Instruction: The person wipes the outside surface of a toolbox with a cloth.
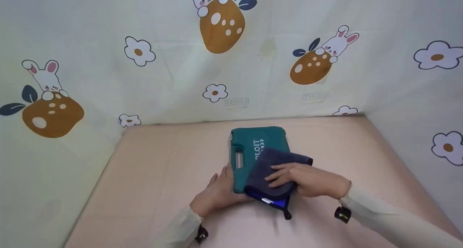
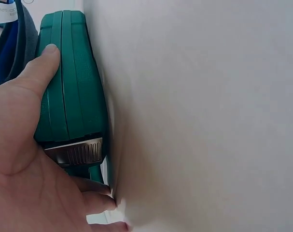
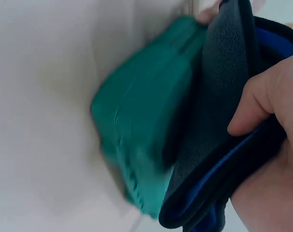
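A green plastic tool case (image 1: 269,134) with white lettering, a handle cutout and a metal latch (image 2: 76,152) lies flat on the table. My left hand (image 1: 220,188) holds its near left corner; the thumb (image 2: 45,67) presses one side wall, while the other fingers reach past the latch. Over the case's near right part lies a folded dark grey cloth (image 1: 266,168) with a blue inner side, black edging, a white label and a loop. My right hand (image 1: 300,177) grips this cloth, fingers spread on top and thumb (image 3: 252,106) at its folded edge. The cloth hides some of the lettering.
The table has a pale pink cover (image 1: 173,154). Light fabric walls (image 1: 166,81) printed with rabbits, fruit and flowers stand behind it and on both sides. A dark band (image 1: 343,214) is worn at each wrist.
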`<state>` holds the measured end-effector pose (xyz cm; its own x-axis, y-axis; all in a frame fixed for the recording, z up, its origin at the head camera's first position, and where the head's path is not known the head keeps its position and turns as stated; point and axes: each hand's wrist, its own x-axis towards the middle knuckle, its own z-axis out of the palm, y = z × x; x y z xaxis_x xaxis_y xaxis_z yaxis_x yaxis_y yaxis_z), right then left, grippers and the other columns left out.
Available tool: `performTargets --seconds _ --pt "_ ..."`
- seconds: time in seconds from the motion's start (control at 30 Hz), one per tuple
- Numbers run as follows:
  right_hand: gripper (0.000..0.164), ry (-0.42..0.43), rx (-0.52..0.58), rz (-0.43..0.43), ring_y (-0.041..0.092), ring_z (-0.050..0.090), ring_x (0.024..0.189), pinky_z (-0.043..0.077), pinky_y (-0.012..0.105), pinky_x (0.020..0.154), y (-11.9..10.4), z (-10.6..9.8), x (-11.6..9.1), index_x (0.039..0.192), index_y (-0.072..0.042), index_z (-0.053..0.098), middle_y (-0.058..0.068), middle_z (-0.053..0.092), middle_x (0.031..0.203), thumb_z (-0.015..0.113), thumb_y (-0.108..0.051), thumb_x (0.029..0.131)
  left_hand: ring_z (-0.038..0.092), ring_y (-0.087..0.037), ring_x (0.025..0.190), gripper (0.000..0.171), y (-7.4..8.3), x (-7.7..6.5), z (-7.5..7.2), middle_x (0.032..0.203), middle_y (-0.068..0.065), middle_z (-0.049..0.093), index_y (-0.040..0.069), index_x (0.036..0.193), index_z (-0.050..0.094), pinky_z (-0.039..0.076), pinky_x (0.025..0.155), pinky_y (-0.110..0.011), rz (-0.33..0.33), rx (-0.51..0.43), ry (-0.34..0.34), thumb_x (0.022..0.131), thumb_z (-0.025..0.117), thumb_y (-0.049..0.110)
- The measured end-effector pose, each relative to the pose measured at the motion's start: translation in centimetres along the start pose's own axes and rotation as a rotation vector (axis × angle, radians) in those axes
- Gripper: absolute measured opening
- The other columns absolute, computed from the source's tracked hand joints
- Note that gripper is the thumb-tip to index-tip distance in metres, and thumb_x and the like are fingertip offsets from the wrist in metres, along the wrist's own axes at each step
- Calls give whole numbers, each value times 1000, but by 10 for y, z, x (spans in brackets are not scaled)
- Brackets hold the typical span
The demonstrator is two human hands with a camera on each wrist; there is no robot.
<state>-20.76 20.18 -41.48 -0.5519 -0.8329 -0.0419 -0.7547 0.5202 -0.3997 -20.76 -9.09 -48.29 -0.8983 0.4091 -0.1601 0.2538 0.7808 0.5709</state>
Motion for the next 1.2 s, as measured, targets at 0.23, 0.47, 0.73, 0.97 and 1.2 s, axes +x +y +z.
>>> performTargets --seconds 0.23,0.47,0.73,0.97,1.2 --pt "75 41 -3 75 28 36 144 30 54 112 27 -5 -7 135 -18 68 -6 55 146 48 27 79 26 -38 147 135 1 0 0 162 -26 18 0 160 -3 10 117 -60 -19 -25 -13 77 71 75" --pt "76 179 -37 183 35 32 146 28 58 111 60 -3 -20 148 -15 56 5 44 156 52 25 83 24 -37 147 136 1 1 1 162 -27 18 -2 160 -2 9 117 -58 -30 -34 -5 76 72 76" --pt "68 126 -168 446 56 23 141 27 66 107 90 7 -36 152 4 41 28 31 158 56 19 88 27 -38 146 135 0 1 4 161 -25 22 -2 160 2 9 117 -59 -26 -38 9 75 74 75" --pt "79 35 -128 626 65 8 139 19 74 105 96 18 -47 158 4 23 32 13 162 55 17 88 24 -39 147 136 1 1 3 162 -27 18 -4 159 2 9 118 -57 -53 -25 -6 75 73 76" --pt "78 107 -105 694 63 -3 141 7 74 107 94 30 -42 159 5 12 32 3 163 49 13 91 25 -39 147 137 0 1 3 162 -27 19 -4 159 2 10 118 -57 -51 -21 -4 75 73 77"
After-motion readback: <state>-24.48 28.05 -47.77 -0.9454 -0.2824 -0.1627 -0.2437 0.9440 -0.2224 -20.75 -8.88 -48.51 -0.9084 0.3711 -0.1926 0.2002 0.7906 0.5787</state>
